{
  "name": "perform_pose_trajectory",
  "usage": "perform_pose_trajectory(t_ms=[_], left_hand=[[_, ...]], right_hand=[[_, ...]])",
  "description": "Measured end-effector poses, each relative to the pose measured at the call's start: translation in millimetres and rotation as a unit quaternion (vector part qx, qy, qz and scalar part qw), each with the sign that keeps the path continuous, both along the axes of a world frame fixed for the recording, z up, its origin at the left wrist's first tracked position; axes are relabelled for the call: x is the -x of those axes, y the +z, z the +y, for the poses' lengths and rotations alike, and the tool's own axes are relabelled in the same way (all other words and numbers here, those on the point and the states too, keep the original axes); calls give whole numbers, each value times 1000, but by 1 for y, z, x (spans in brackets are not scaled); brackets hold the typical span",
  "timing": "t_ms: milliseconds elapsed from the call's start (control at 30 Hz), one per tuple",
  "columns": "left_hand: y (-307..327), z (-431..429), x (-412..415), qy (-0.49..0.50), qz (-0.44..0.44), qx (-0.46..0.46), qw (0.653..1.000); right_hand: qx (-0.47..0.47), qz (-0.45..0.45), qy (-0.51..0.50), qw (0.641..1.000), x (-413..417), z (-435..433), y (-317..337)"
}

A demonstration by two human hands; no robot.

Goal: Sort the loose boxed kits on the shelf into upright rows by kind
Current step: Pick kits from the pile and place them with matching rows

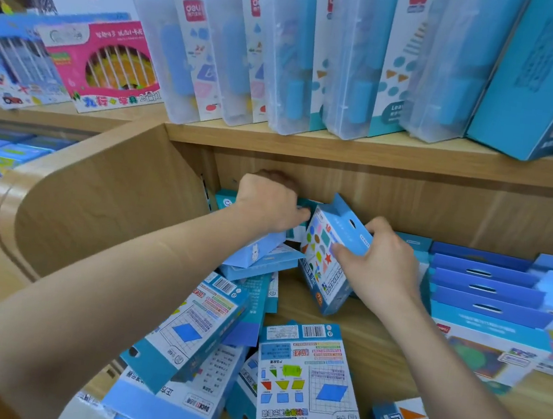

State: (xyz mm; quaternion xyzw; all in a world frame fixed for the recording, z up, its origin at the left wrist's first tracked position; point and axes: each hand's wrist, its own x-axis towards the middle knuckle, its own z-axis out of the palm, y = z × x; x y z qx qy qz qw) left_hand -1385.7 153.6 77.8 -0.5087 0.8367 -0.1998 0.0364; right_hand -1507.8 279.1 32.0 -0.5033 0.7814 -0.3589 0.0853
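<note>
A heap of loose blue boxed kits [304, 378] lies flat and crooked at the front of the lower wooden shelf [368, 326]. My right hand [379, 262] grips the top of a blue-and-white shapes kit [324, 249] that stands tilted near the back. Reaching into the back left corner, my left hand [269, 203] is closed on the edge of a blue box [226, 200] standing against the back wall. Below that hand lean two pale blue boxes [256, 255].
To the right, dark blue boxes [486, 288] stand upright in a row, with a larger flat kit [493, 354] in front. The shelf's curved side panel [104, 196] closes the left. Clear plastic cases [285, 62] line the shelf above.
</note>
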Motion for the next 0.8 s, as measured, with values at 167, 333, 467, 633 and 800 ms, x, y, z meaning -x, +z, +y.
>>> perform_pose_trajectory(t_ms=[167, 333, 467, 633, 800], left_hand=[[2, 2, -3, 25, 51, -12, 998], [15, -8, -15, 52, 155, 36, 986], [14, -10, -39, 100, 164, -14, 981], [-5, 24, -31, -163, 115, 93, 975], [-7, 12, -3, -125, 23, 91, 988]], right_hand=[[13, 17, -6, 1000, 12, 6, 8], [-7, -53, 20, 998, 14, -1, 11], [4, -106, 35, 994, 13, -5, 12], [15, -101, 26, 994, 10, 0, -2], [43, -165, 17, 985, 8, 4, -10]])
